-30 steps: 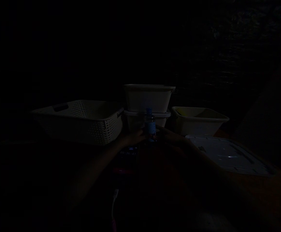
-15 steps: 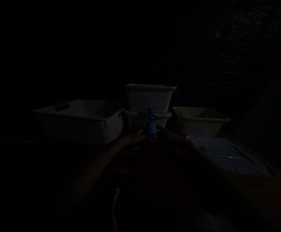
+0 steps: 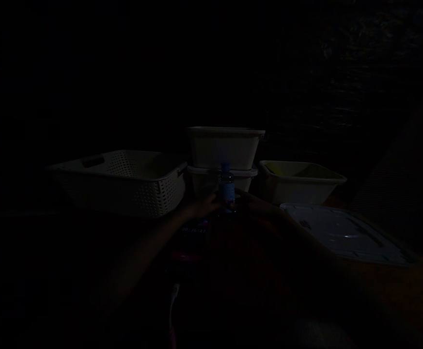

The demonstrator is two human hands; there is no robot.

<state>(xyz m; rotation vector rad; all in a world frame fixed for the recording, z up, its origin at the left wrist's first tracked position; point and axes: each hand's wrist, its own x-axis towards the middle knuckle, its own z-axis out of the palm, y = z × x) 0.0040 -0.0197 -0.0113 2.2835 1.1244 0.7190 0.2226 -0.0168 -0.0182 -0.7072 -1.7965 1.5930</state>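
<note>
The view is very dark. A small clear bottle (image 3: 227, 190) with a blue cap and blue label stands upright in the middle. My left hand (image 3: 208, 203) reaches it from the left, fingers closed against its side. From the other side my right hand (image 3: 249, 203) grips it too, its fingers partly lost in shadow. Just behind the bottle are two stacked pale tubs, the upper tub (image 3: 224, 148) resting on the lidded lower tub (image 3: 206, 182). Nearer to me, below my left hand, lies a phone (image 3: 193, 240) showing a timer.
A perforated pale basket (image 3: 124, 194) stands on the left. To the right are an open pale tub (image 3: 300, 189) with something yellow inside and a flat translucent lid (image 3: 342, 235). A white cable (image 3: 173, 300) runs from the phone towards me.
</note>
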